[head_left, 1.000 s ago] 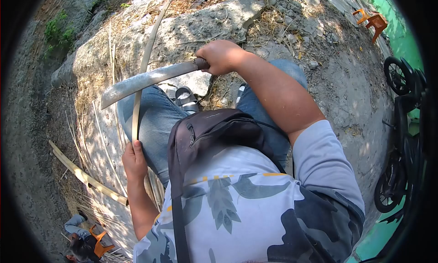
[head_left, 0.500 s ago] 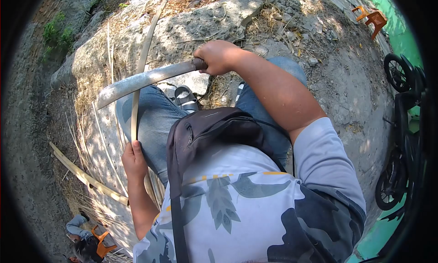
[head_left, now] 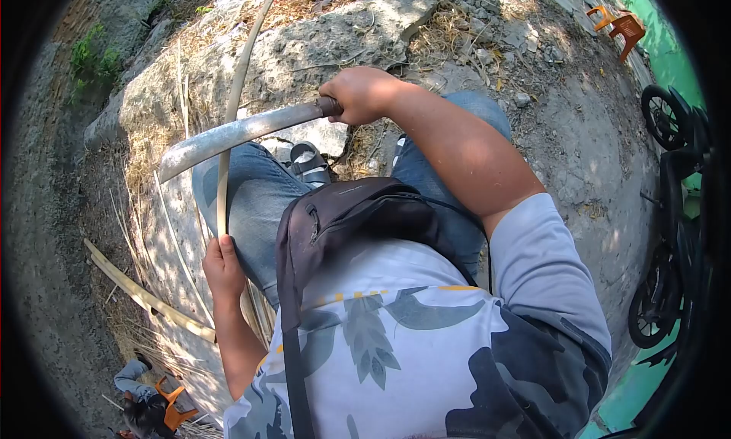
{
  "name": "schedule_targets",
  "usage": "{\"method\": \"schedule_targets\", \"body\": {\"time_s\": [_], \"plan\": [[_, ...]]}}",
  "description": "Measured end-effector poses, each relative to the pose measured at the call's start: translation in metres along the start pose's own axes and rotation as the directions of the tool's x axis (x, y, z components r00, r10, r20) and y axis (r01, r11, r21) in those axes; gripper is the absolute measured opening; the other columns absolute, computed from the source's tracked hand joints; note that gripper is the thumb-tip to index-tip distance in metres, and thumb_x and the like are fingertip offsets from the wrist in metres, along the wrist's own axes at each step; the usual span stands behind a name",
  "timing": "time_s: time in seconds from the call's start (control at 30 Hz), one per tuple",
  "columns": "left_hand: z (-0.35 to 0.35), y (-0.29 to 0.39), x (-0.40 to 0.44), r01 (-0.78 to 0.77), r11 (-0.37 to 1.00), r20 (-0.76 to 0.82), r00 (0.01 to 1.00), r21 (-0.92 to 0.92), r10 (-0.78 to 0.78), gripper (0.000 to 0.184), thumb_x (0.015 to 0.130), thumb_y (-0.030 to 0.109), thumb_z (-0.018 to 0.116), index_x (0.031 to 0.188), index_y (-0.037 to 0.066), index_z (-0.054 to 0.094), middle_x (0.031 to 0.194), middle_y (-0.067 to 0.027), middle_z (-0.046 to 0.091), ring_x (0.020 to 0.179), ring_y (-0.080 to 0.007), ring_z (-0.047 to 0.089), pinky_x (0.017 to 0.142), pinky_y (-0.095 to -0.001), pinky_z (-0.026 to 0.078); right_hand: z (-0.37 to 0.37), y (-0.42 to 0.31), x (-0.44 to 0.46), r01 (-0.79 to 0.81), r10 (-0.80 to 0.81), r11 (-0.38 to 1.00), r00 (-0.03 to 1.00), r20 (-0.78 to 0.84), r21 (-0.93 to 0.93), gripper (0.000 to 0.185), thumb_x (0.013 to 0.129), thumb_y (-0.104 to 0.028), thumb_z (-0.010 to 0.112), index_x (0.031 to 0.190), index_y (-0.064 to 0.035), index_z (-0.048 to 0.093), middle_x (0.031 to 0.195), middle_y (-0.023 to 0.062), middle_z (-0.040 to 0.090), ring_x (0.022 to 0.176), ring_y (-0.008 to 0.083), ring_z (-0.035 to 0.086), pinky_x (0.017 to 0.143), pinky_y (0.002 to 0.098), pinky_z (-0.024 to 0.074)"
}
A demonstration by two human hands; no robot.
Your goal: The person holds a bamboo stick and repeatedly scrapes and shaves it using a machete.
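My right hand [head_left: 360,95] is closed around the dark handle of a machete [head_left: 244,137], whose broad grey blade points to the left. The blade lies across a long pale strip that looks like split bamboo [head_left: 238,89]; whether they touch I cannot tell. Below the blade, my left hand [head_left: 225,268] grips the strip's near end beside my bent knee, thumb on top. From there the strip runs up past the blade to the top of the view. The fingers of my left hand are partly hidden.
A thick bamboo piece [head_left: 148,296] and several thin strips lie on the ground at left. Another person [head_left: 141,401] is at lower left by an orange chair [head_left: 173,408]. A concrete slab [head_left: 335,39] lies ahead; a motorcycle [head_left: 670,210] and orange chair [head_left: 628,31] stand at right.
The machete and my right hand have shifted very slightly to the left. My left hand keeps its hold on the strip in almost the same place.
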State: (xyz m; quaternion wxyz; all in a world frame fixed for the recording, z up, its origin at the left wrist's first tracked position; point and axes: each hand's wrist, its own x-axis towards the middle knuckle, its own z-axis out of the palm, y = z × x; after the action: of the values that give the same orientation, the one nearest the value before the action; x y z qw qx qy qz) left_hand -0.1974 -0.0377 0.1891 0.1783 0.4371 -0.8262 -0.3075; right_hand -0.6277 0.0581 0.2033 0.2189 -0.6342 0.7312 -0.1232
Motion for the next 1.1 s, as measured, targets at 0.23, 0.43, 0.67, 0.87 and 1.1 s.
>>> {"method": "schedule_targets", "body": {"time_s": [0.23,0.43,0.67,0.87,1.1], "plan": [[0.002,-0.011,0.001,-0.005,0.999,-0.004,1.000,-0.038,0.005,0.052,0.111,0.043,0.051,0.078,0.003,0.047,0.065,-0.0008,0.042,0.066,-0.0100,0.039,0.058,-0.0319,0.035,-0.003,-0.003,-0.003,0.005,-0.005,1.000,1.000,-0.007,0.007,0.025,0.087,-0.033,0.079,0.101,-0.0134,0.071,0.096,0.0115,0.075,0.097,0.0347,0.072,0.083,0.0476,0.0550],[0.001,-0.006,0.000,-0.014,0.999,-0.002,1.000,-0.046,0.014,0.052,0.111,0.043,0.050,0.078,0.003,0.049,0.066,-0.0004,0.043,0.066,-0.0099,0.040,0.058,-0.0316,0.035,-0.004,-0.004,-0.003,-0.003,0.003,1.000,1.000,0.007,0.007,0.023,0.087,-0.031,0.078,0.101,-0.0140,0.071,0.096,0.0114,0.075,0.096,0.0346,0.072,0.083,0.0478,0.0554],[-0.003,0.002,0.002,0.015,1.000,0.032,0.999,-0.001,-0.015,0.056,0.111,0.047,0.047,0.080,0.001,0.050,0.065,-0.0036,0.044,0.065,-0.0120,0.042,0.058,-0.0336,0.036,-0.011,-0.013,-0.007,0.024,-0.042,0.987,0.993,-0.109,-0.162,0.019,0.085,-0.020,0.072,0.103,-0.0158,0.069,0.092,0.0105,0.073,0.094,0.0336,0.072,0.082,0.0489,0.0561],[-0.004,-0.001,0.003,-0.010,0.998,0.034,0.999,0.068,0.008,0.058,0.111,0.049,0.046,0.079,0.001,0.049,0.063,-0.0073,0.046,0.062,-0.0147,0.043,0.057,-0.0357,0.037,-0.013,-0.022,-0.002,0.021,-0.033,0.982,0.997,-0.063,-0.186,0.020,0.087,-0.024,0.070,0.105,-0.0151,0.068,0.092,0.0118,0.072,0.092,0.0338,0.072,0.080,0.0492,0.0564],[-0.006,-0.001,0.001,0.031,0.998,0.031,0.999,0.046,-0.033,0.056,0.110,0.048,0.050,0.080,0.001,0.051,0.062,-0.0084,0.045,0.060,-0.0154,0.043,0.056,-0.0365,0.037,-0.018,0.029,0.006,-0.221,0.239,0.970,0.943,-0.230,0.103,0.029,0.091,-0.037,0.074,0.108,-0.0138,0.071,0.099,0.0134,0.074,0.098,0.0348,0.071,0.083,0.0473,0.0557]]}}
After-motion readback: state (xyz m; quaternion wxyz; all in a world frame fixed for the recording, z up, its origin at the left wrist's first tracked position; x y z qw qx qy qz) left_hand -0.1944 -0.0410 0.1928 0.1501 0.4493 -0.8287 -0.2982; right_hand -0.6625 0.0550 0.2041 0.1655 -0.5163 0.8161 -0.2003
